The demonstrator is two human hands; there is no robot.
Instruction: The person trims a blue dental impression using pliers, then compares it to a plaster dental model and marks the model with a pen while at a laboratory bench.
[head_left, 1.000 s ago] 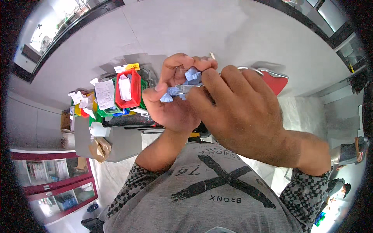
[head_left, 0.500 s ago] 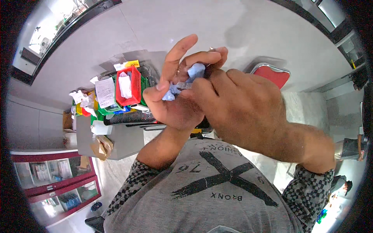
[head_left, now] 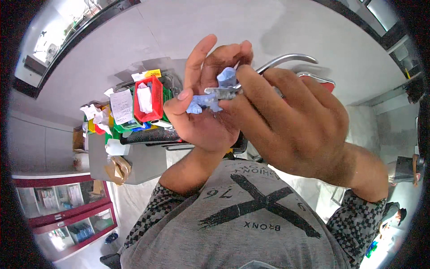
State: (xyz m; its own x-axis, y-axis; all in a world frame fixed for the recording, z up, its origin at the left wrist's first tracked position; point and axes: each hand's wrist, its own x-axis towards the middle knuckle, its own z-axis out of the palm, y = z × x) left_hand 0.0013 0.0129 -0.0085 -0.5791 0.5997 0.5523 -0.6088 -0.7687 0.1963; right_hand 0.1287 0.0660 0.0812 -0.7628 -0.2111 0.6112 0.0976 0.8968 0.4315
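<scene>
My left hand is raised with its palm up and fingers curled, holding a light blue, lumpy, wax-like piece between thumb and palm. A blue knob rises near the curled fingers; whether it joins the rest cannot be made out. My right hand grips a shiny metal tool with a curved handle that sticks out past the knuckles. A short flat grey tip lies against the blue piece, between the knob and the lower part. My right fingers hide the tool's middle.
At the left, a red bin with papers stands among green and yellow bins on a grey table. A crumpled brown paper bag lies there. Behind my right hand is a red-seated stool. A maroon-framed glass cabinet is lower left.
My right hand has turned and shifted slightly right and down, bringing the tool's curved handle into view. More of the blue piece shows. My left fingers have moved slightly left.
</scene>
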